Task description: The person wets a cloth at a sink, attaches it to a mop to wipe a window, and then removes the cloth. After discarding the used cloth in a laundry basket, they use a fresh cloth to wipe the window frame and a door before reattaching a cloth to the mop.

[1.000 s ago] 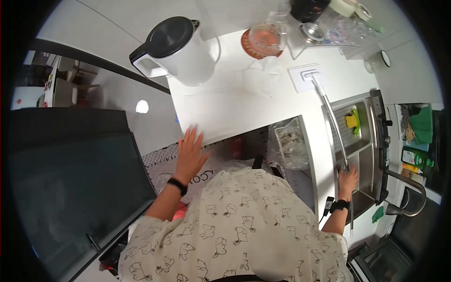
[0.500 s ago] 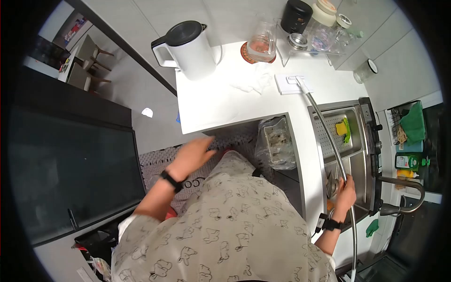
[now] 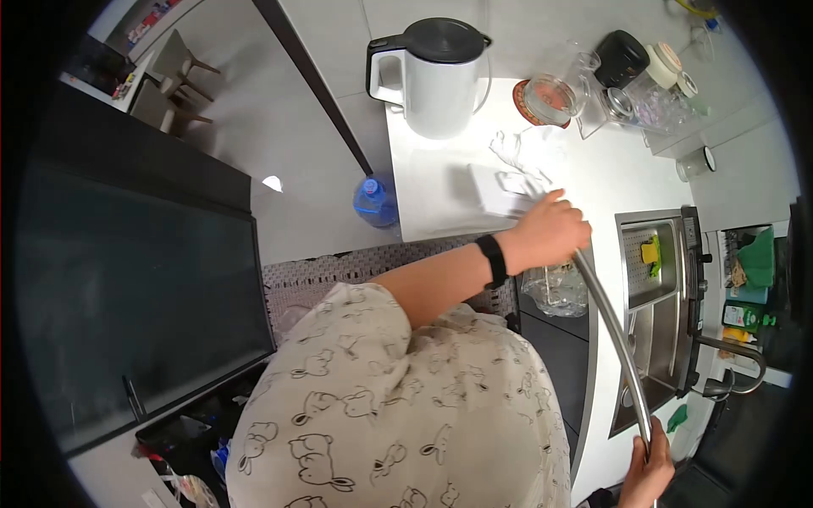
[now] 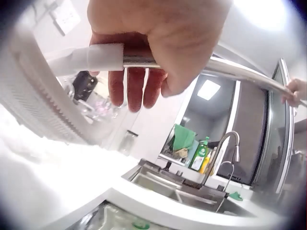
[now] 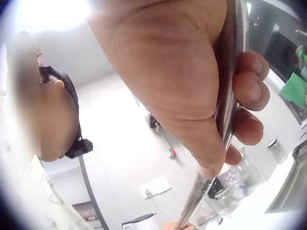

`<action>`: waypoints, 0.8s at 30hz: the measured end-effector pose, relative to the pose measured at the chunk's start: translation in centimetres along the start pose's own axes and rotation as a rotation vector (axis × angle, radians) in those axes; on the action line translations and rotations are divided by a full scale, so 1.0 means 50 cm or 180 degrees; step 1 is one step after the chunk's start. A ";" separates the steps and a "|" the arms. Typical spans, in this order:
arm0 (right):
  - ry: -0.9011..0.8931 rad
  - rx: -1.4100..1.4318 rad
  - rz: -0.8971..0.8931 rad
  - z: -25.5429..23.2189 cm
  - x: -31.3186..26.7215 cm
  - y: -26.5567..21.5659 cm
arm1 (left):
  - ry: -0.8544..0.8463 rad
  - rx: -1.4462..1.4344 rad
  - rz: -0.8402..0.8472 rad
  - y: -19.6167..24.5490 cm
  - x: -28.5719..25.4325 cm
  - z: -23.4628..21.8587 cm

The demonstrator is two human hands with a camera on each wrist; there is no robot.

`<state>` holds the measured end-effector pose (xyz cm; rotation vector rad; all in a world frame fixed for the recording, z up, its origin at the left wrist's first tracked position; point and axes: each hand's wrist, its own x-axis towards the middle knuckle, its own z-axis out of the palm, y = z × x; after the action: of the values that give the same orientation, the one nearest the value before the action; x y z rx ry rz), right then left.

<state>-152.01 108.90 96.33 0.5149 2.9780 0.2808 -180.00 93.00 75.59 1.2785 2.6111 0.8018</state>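
Note:
A long metal pole (image 3: 616, 332) ends in a flat white head (image 3: 500, 191) that lies on the white counter (image 3: 440, 203). My left hand (image 3: 555, 230) grips the pole just behind the head; in the left wrist view its fingers (image 4: 136, 84) curl round the pole's white collar (image 4: 91, 56). Near the bottom right edge my right hand (image 3: 648, 472) holds the pole's other end. The right wrist view shows that hand (image 5: 192, 81) wrapped round the metal pole (image 5: 231, 96).
A white kettle (image 3: 440, 76), a glass jar (image 3: 546, 97) and several containers stand at the counter's back. A steel sink (image 3: 656, 288) with a faucet (image 3: 737, 372) lies right of the pole. A plastic bag (image 3: 559, 289) hangs below the counter; a water bottle (image 3: 373, 201) stands on the floor.
My left hand has left the counter's front edge and taken hold of the pole near its head. My right hand has slid back along the pole to its end.

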 end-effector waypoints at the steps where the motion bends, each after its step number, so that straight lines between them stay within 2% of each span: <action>1: -0.0106 0.0185 0.0058 -0.006 0.015 -0.043 | 0.0025 -0.0063 0.0015 -0.037 -0.017 0.015; 2: -0.0228 0.0365 0.0117 -0.007 0.027 -0.082 | 0.0765 0.0014 0.0042 -0.071 -0.037 0.034; 3: -0.0068 0.0313 -0.0009 -0.006 0.036 -0.109 | 0.1498 0.0092 0.0047 -0.100 -0.056 0.051; 6: -0.0153 -0.0023 -0.0179 -0.037 0.056 -0.199 | 0.1694 0.0127 0.0001 -0.159 -0.103 0.031; 7: -0.0134 -0.0245 -0.0227 -0.044 0.058 -0.226 | 0.1425 0.0010 -0.0120 -0.176 -0.110 0.035; 10: -0.0396 -0.0401 0.0040 -0.064 0.064 -0.296 | 0.1467 -0.0173 -0.0225 -0.213 -0.118 0.047; 11: -0.0434 -0.0436 0.0040 -0.068 0.064 -0.308 | 0.1720 -0.0219 -0.0177 -0.221 -0.119 0.049; 15: -0.0357 -0.0459 0.0046 -0.087 0.061 -0.343 | 0.1908 -0.0443 -0.0097 -0.226 -0.115 0.046; 18: -0.0462 -0.0501 0.0161 -0.112 0.060 -0.360 | 0.1842 -0.0549 -0.0106 -0.224 -0.121 0.045; 24: -0.0469 -0.0713 -0.0080 -0.121 0.087 -0.384 | 0.1663 -0.0711 -0.0232 -0.230 -0.125 0.074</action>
<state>-163.10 91.65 98.13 0.4509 2.7626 0.5412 -182.81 83.96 65.84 1.0105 2.8035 1.5401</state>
